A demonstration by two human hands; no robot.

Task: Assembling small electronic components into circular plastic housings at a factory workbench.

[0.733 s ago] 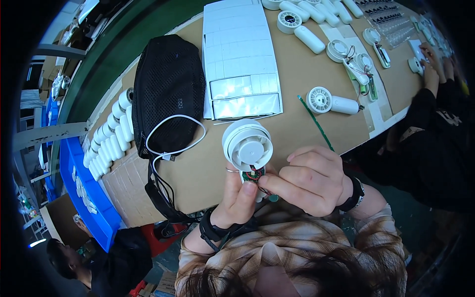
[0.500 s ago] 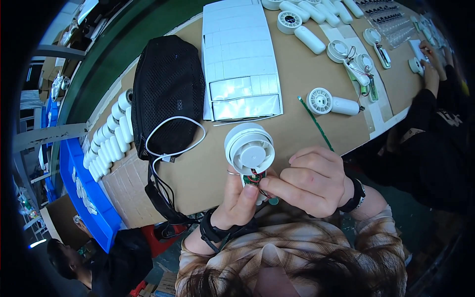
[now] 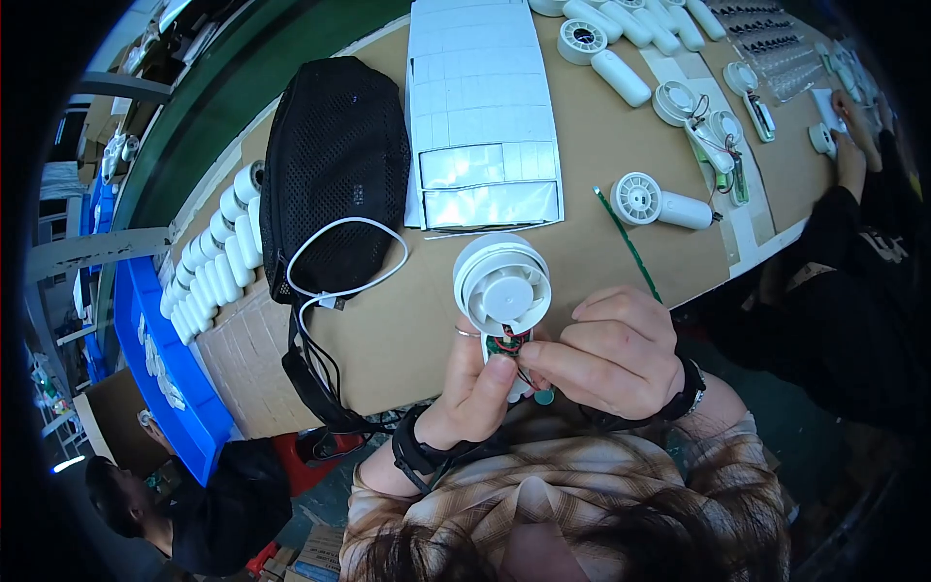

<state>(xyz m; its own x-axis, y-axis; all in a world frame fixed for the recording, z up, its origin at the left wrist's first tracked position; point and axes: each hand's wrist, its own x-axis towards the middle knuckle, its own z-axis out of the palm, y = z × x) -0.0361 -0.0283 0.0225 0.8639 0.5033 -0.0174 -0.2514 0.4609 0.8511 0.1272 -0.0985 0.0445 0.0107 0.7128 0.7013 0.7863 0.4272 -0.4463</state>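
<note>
Both hands on small white fan [image 3: 502,288] above table's near edge — left hand [image 3: 472,393] clamped on handle, right hand [image 3: 606,354] fingertips pinched together at wires [image 3: 511,342]. Keep fan steady, tug wires gently — avoid snapping.

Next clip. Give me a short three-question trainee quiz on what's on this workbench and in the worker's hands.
1. True or false: both hands are on the white handheld fan.
2. What lies directly on the black mesh bag?
A. a green stick
B. a looped white cable
C. a blue bin
3. Fill in: beyond the fan, toward the far edge of the table, lies a white sheet of small ______ pads.

Key
1. True: the left hand grips the handle from below, and the right hand pinches at the exposed wiring below the fan head.
2. B: the white cable loops over the bag's near end.
3. Square: the pad sheet is a grid of them.
</note>
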